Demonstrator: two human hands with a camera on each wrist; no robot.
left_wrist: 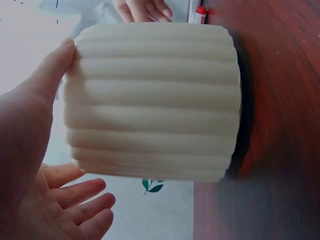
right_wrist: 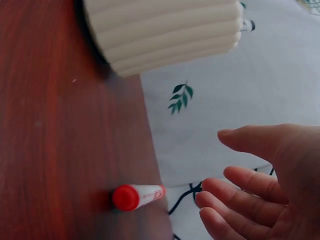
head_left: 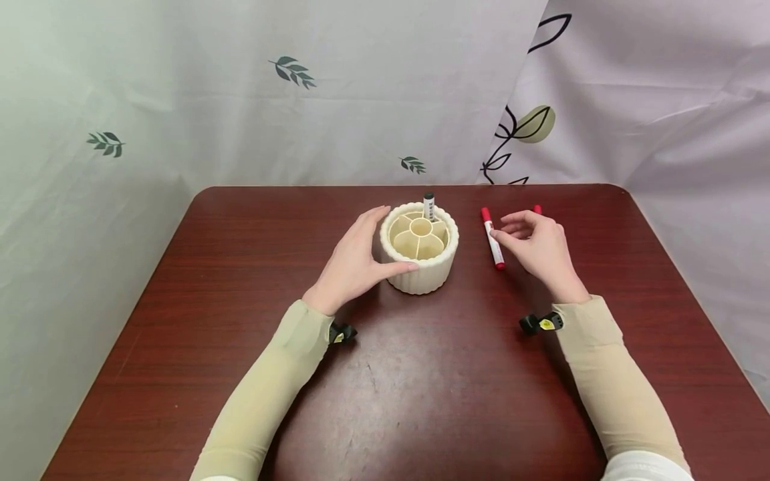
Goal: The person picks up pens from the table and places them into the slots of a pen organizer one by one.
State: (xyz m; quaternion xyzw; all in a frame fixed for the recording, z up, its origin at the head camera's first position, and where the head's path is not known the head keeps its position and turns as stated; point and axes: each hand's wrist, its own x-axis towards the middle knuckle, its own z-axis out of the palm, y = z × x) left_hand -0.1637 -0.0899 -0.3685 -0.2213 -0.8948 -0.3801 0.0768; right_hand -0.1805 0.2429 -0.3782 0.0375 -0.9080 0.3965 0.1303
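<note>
A cream, ribbed pen holder (head_left: 421, 275) with several compartments stands on the table. My left hand (head_left: 357, 257) holds it at the rim, the thumb in front and the index finger at the far left side. In the left wrist view the other fingers are spread off it. A black-ended marker (head_left: 429, 206) stands upright in a back compartment. My right hand (head_left: 538, 247) hovers near a red-capped marker (head_left: 494, 244) that lies to the right of the holder; nothing is between its loosely bent fingers. Behind that hand shows the red end of another marker (head_left: 537, 209), mostly hidden.
The dark red wooden table (head_left: 421, 394) ends at a back edge just beyond the markers. A pale curtain (head_left: 240, 120) with leaf prints hangs behind it and at both sides. Each wrist wears a small black camera.
</note>
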